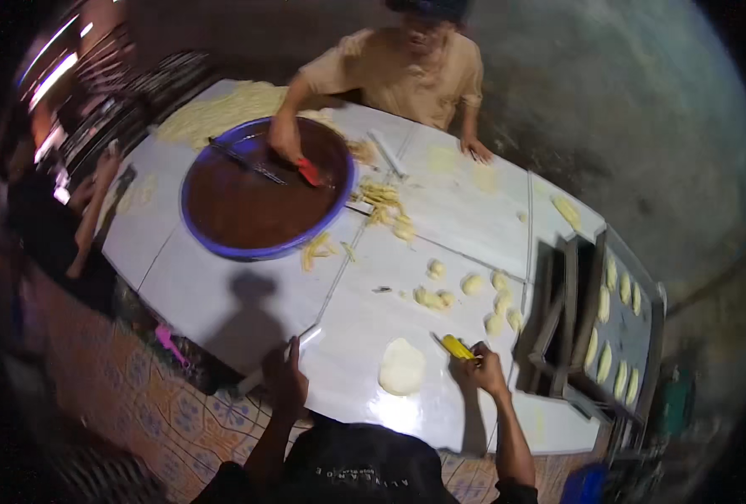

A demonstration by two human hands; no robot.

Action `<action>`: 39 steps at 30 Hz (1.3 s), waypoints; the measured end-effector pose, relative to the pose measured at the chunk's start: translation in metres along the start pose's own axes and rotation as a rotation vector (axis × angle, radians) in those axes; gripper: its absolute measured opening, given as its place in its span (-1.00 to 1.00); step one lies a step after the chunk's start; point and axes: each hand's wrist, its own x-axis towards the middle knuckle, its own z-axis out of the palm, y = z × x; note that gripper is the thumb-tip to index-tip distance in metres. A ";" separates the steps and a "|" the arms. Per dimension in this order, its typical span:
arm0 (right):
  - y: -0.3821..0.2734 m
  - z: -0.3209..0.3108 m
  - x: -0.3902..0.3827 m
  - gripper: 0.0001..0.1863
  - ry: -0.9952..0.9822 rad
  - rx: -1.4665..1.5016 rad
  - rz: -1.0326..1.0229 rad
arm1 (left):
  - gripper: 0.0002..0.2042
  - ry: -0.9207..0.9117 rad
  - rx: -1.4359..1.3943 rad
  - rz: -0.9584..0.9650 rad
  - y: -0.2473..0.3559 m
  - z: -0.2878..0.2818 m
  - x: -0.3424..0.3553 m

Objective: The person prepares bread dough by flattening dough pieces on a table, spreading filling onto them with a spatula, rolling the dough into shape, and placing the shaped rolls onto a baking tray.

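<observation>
My left hand point(285, 382) is wrapped round a pale rolling pin point(309, 336) at the near edge of the table. My right hand point(487, 370) grips a yellow-handled tool point(458, 347) with a thin end pointing to the far left; its exact kind is hard to make out. Between the two hands a flattened oval of dough point(402, 367) lies on the white tabletop, touched by neither. Beyond the right hand sit several dough balls point(472, 284) and a small lumpy piece of dough point(433, 298).
A purple basin point(190, 227) of brown filling stands far left; a co-worker's hand point(285, 139) holds a red tool point(309, 172) in it. Yellowish dough strips point(381, 197) lie beside it. Trays point(635, 328) with shaped dough pieces stand at right. Another person point(62, 227) is at far left.
</observation>
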 end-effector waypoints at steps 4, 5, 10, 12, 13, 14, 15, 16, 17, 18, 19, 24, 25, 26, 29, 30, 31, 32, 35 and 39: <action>-0.187 0.061 0.073 -0.84 -0.092 0.293 -0.355 | -0.36 0.095 0.038 -0.211 -0.014 -0.007 -0.012; -0.238 0.070 0.087 -0.83 -0.172 0.261 -0.297 | -0.37 0.077 0.071 -0.231 -0.014 -0.011 -0.012; -0.338 0.128 0.193 -0.76 -0.252 -0.214 -0.527 | -0.43 0.156 -0.031 -0.230 -0.010 -0.003 -0.006; -0.360 0.160 0.208 -0.77 -0.391 -0.317 -0.875 | -0.47 0.220 -0.150 -0.317 -0.014 0.003 -0.008; -0.393 0.164 0.195 -0.80 -0.606 -0.201 -0.723 | -0.49 0.230 -0.098 -0.303 -0.021 0.003 -0.017; -0.429 0.160 0.188 -0.83 -0.797 -0.097 -0.553 | -0.52 0.241 -0.057 -0.274 -0.026 0.005 -0.022; -0.429 0.168 0.211 -0.83 -0.689 -0.298 -0.762 | -0.56 0.196 -0.201 -0.305 -0.029 0.010 -0.020; -0.437 0.171 0.233 -0.79 -0.595 -0.497 -0.745 | -0.56 0.197 -0.205 -0.312 -0.024 0.008 -0.013; -0.436 0.173 0.259 -0.78 -0.521 -0.659 -0.810 | -0.58 0.155 -0.267 -0.368 -0.013 -0.003 -0.005; -0.434 0.179 0.279 -0.75 -0.442 -0.813 -0.880 | -0.59 0.162 -0.205 -0.300 -0.019 0.003 -0.009; -0.425 0.192 0.292 -0.75 -0.448 -0.810 -0.880 | -0.61 0.171 -0.141 -0.236 -0.025 0.011 -0.013; -0.398 0.229 0.328 -0.78 -0.901 -0.869 -0.981 | -0.61 0.176 -0.204 -0.417 -0.019 0.011 -0.011; -0.416 0.226 0.316 -0.78 -0.889 -0.887 -1.022 | -0.61 0.196 -0.101 -0.378 -0.024 0.017 -0.023; -0.419 0.219 0.320 -0.78 -0.887 -0.887 -1.001 | -0.61 0.184 -0.111 -0.365 -0.019 0.006 -0.012; -0.422 0.204 0.332 -0.80 -1.050 -0.752 -1.065 | -0.60 -0.078 -0.297 -0.551 -0.015 -0.011 -0.001; -0.422 0.199 0.339 -0.80 -1.182 -0.639 -1.045 | -0.58 0.034 -0.165 -0.433 -0.020 0.008 -0.012; -0.440 0.183 0.330 -0.79 -1.229 -0.651 -0.962 | -0.56 0.145 -0.032 -0.324 -0.026 0.017 -0.019; -0.459 0.157 0.317 -0.78 -1.268 -0.666 -0.872 | -0.56 0.145 -0.031 -0.310 -0.024 0.013 -0.016; -0.452 0.094 0.294 -0.73 -1.233 -0.585 -0.951 | -0.55 0.125 -0.027 -0.287 -0.010 -0.005 -0.008; -0.351 0.024 0.229 -0.68 -1.203 -0.435 -0.798 | -0.49 0.227 -0.004 -0.307 -0.005 0.013 -0.002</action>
